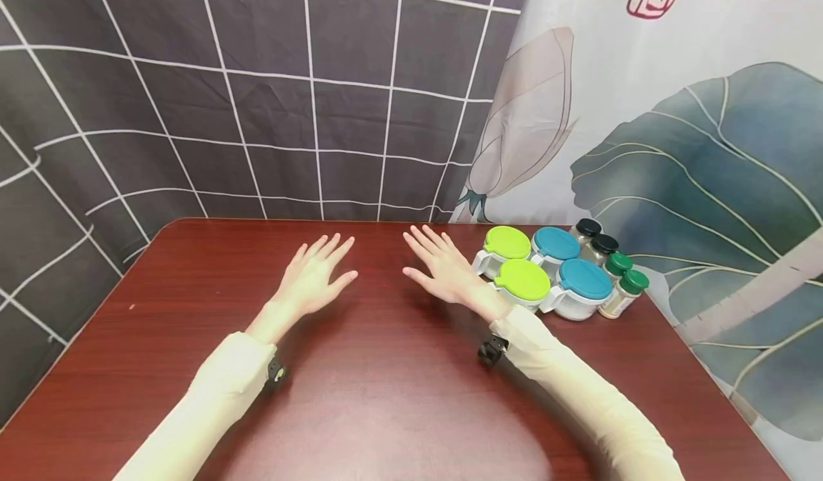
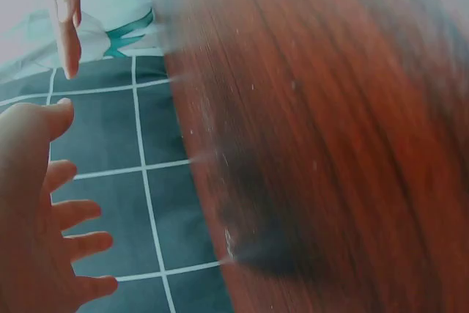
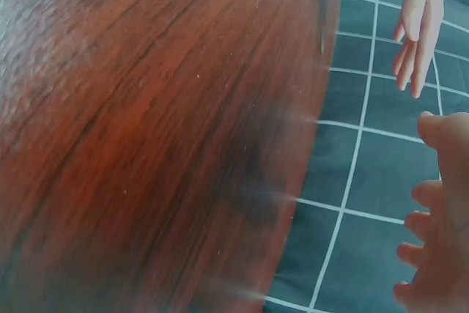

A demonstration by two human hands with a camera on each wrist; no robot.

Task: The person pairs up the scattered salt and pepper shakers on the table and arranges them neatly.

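Observation:
My left hand (image 1: 308,279) is held palm down above the table with fingers straight and spread, and nothing in it. To its right, my right hand (image 1: 444,266) hovers in the same pose, thumb pointing toward the left one, also holding nothing. In the left wrist view the left hand (image 2: 37,218) stands over the table edge with its fingers apart. The right wrist view shows the right hand (image 3: 440,218) likewise. Nearest to the right hand are a pair of jars with lime green lids (image 1: 508,242) and a pair with blue lids (image 1: 584,279).
Several small spice bottles (image 1: 624,294) with black or green caps stand beside the lidded jars at the back right of the brown table (image 1: 386,395). A dark grid-patterned curtain (image 1: 270,109) hangs behind, and a leaf-printed curtain (image 1: 701,152) on the right.

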